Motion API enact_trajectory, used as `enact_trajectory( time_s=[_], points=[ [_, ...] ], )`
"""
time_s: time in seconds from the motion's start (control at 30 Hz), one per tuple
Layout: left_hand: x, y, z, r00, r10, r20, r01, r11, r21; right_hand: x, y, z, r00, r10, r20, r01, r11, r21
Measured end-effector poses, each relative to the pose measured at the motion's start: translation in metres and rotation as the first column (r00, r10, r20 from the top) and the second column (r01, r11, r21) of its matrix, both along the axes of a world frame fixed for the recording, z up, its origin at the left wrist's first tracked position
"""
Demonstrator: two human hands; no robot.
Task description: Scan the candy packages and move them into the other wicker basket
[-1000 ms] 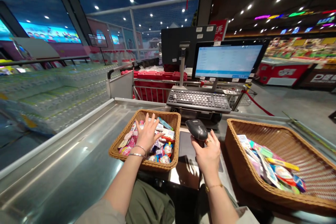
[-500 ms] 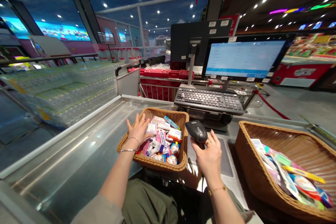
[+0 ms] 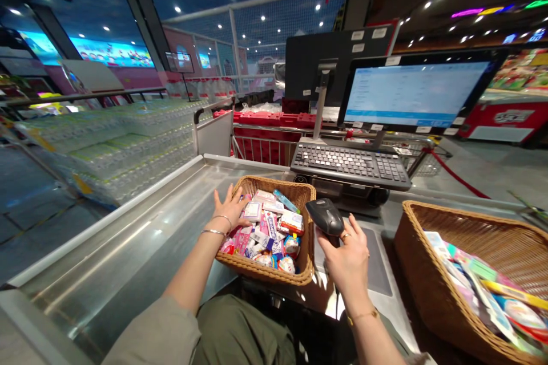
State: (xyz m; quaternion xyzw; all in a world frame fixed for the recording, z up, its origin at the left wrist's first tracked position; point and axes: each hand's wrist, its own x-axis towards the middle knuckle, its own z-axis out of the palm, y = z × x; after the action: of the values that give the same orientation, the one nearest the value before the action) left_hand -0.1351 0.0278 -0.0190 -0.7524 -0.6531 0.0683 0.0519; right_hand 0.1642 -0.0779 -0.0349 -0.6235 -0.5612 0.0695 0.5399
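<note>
- While the bare right hand (image 3: pixel 350 265) wraps its thumb and fingers around the handle, one black plastic handheld scanner (image 3: pixel 326 217) is held up just beside the right rim of the nearer basket, its head pointing forward and left.
- One rectangular brown wicker basket (image 3: pixel 265 275) stands in front of the person, holding a heap of small colourful packets (image 3: pixel 270 225); at least three are rounded, in white and blue wrapping, but the rest overlap too much to count.
- Over this basket's left rim, the bare left hand (image 3: pixel 230 211) has its fingers spread wide and grips nothing; whether its fingertips touch the rim or the packets cannot be told.
- Both forearms reach forward from the lower edge; two thin bracelets circle the left wrist, one the right, and a ring shows on the right hand.
- To the left, the shiny steel counter (image 3: pixel 141 256) stretches from the basket to a raised edge.
- To the right, one flat grey mat (image 3: pixel 379 265) fills part of the gap before the second brown wicker basket (image 3: pixel 422 265), whose packets gather at its left side, one long yellow item (image 3: pixel 514 293) among them.
- Beyond stand one black keyboard (image 3: pixel 349 161) and two black monitors: a lit-screen one (image 3: pixel 415 94) facing the person, the other (image 3: pixel 308 63) showing its back.
</note>
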Motion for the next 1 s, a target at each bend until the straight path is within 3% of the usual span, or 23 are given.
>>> enact_trajectory(
  time_s=[0.3,0.6,1.0],
  points=[
    [-0.003,0.011,0.001,1.000,0.029,0.011,-0.028,0.998,-0.063,0.001,0.002,-0.002,1.000,-0.010,0.017,0.011,1.000,-0.014],
    [0.003,0.026,-0.006,0.991,-0.134,-0.013,0.134,0.991,0.003,0.003,0.003,-0.002,1.000,-0.015,0.027,0.015,1.000,0.006],
    [0.027,0.017,-0.016,0.955,-0.294,0.025,0.292,0.955,0.057,0.004,0.002,0.000,1.000,-0.023,0.014,0.023,1.000,0.002]
  ],
)
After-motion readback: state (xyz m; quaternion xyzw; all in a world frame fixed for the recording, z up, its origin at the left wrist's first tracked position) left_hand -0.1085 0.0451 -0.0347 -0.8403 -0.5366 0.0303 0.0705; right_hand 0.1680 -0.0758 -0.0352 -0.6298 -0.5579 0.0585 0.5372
